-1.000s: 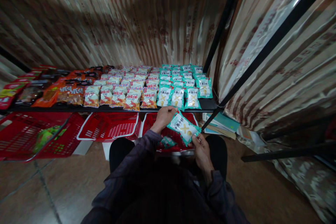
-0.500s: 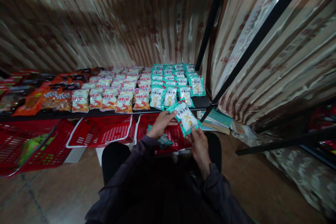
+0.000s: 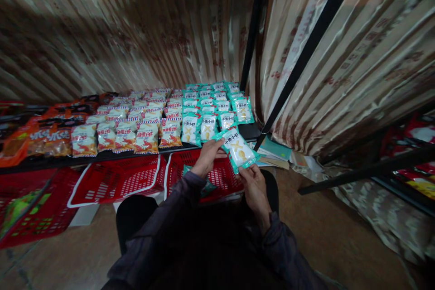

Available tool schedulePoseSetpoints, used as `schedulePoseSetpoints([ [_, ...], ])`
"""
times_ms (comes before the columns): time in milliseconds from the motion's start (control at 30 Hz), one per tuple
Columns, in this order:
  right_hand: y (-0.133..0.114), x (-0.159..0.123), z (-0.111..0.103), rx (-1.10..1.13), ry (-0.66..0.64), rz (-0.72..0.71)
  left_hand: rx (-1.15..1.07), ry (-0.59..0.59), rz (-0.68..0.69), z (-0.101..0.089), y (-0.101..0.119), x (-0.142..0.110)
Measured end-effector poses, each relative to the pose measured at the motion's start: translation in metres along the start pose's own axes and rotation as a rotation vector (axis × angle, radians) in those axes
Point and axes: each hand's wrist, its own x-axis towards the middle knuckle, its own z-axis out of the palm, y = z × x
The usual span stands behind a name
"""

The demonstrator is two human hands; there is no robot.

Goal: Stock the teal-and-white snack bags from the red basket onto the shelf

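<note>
A teal and white snack bag (image 3: 239, 148) is held between both hands, tilted, its printed front facing up. My left hand (image 3: 210, 156) grips its upper left edge, and my right hand (image 3: 254, 186) pinches its lower end. Just beyond it, on the black shelf (image 3: 251, 132), rows of matching teal bags (image 3: 208, 127) lie at the right end. Under my left hand is a red basket (image 3: 227, 180) with a white rim, and another teal packet (image 3: 208, 187) lies inside, partly covered by my forearm.
White and orange snack bags (image 3: 147, 136) and orange-black bags (image 3: 50, 138) fill the shelf's left side. Two more red baskets (image 3: 117, 179) stand below. Black metal posts (image 3: 299, 65) rise at the right, by pleated curtains (image 3: 340, 54). Books or papers (image 3: 275, 149) lie on the floor.
The view has swung slightly to the right, so the shelf and baskets sit farther left. Both hands still hold the same teal bag, with little change in grip.
</note>
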Motion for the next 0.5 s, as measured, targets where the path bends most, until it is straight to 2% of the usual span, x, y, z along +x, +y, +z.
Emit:
schedulePoseSetpoints([
  [133, -0.005, 0.002, -0.001, 0.013, -0.025, 0.006, -0.020, -0.005, -0.039, 0.006, -0.002, 0.007],
  [367, -0.006, 0.014, -0.012, 0.028, -0.053, 0.045, 0.068, 0.013, -0.007, 0.017, -0.001, 0.019],
  [500, -0.007, 0.026, -0.017, 0.014, -0.016, 0.041, 0.085, 0.023, 0.006, 0.024, 0.004, 0.023],
])
